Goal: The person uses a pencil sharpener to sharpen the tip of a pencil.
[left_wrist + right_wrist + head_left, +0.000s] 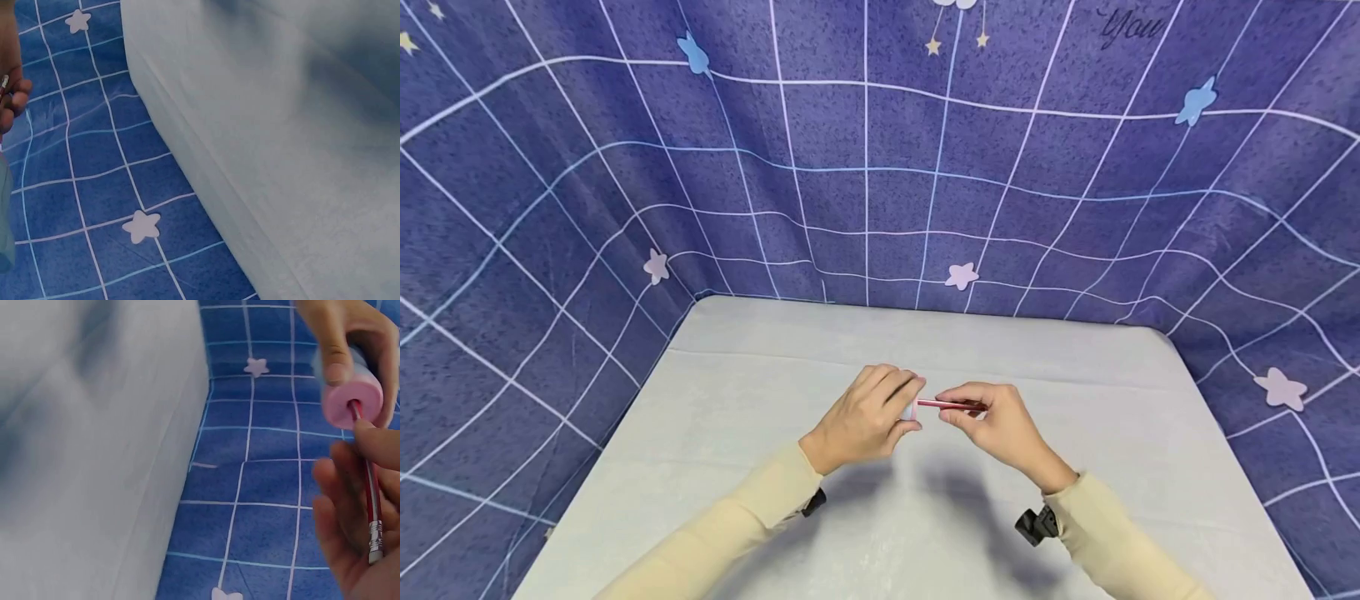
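Note:
My left hand (868, 417) grips a pencil sharpener (337, 407) with a round pink face and a light blue body. A red pencil (373, 500) with a silvery stripe runs into the hole in that pink face, so its point is hidden. Thumb and fingers of my right hand (992, 421) pinch the pencil's shaft; its metal band and white eraser end lie toward the palm. Both hands are raised over the table, facing each other. At the left wrist view's left edge, only part of the sharpener's blue body (5, 219) shows.
A white-covered table (760, 333) spreads beneath the hands, with their shadows on it. Behind and beside it hangs a purple-blue curtain (865, 200) printed with grid lines and stars. Dark wrist cameras sit at both cream sleeves (722, 533).

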Motion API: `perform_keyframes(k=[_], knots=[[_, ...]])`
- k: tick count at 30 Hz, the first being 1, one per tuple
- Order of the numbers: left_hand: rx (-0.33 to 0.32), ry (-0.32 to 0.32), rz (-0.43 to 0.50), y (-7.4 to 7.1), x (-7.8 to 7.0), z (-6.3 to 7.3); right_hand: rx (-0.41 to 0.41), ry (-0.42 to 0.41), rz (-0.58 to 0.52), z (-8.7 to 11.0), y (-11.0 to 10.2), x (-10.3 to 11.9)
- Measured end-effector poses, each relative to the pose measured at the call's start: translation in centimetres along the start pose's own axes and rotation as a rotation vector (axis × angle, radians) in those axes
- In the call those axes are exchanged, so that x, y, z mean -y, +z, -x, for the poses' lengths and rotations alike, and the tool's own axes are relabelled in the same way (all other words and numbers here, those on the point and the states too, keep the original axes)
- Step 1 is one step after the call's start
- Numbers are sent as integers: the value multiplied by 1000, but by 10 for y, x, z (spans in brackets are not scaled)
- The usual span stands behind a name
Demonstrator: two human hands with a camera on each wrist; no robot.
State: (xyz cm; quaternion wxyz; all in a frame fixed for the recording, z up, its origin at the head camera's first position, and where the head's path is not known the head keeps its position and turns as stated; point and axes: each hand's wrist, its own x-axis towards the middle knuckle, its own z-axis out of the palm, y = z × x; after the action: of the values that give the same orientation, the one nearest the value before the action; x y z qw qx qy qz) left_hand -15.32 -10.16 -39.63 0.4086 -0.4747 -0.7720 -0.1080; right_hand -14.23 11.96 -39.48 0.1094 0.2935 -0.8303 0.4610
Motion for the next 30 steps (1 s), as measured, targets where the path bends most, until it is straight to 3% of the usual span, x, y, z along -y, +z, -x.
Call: perform_keyframes(k=[4, 7, 12, 16, 17, 19, 21, 22, 24, 27, 28, 30], knots=[[14, -60, 40, -3, 5, -2, -101, -259, 244, 2, 2, -3], [47, -143, 123, -7, 8, -4, -139, -404, 355, 1, 1, -5], [159, -403, 397, -16, 7, -12, -165, -597, 474, -2, -1, -6], [251, -604, 614, -22, 1, -18, -277, -764, 519, -6, -1, -3], [264, -633, 637, -23, -1, -19, -305, -792, 519, -7, 0, -3], [263, -631, 630, -24, -4, -18, -321, -788, 486, -8, 2, -2], [226, -537, 531, -23, -6, -15, -259, -685, 393, -7, 3, 0], [195, -460, 459, -21, -6, -13, -191, -585, 312, -7, 4, 1], [129, -270, 273, -17, -8, -7, -14, -313, 84, -5, 3, 3], [32, 9, 14, -8, -9, 3, 230, 172, -251, -4, -2, 5], [6, 84, -52, -5, -10, 6, 299, 318, -320, -5, -4, 5], [-43, 185, -152, 0, -10, 13, 412, 515, -395, -8, -7, 5]])
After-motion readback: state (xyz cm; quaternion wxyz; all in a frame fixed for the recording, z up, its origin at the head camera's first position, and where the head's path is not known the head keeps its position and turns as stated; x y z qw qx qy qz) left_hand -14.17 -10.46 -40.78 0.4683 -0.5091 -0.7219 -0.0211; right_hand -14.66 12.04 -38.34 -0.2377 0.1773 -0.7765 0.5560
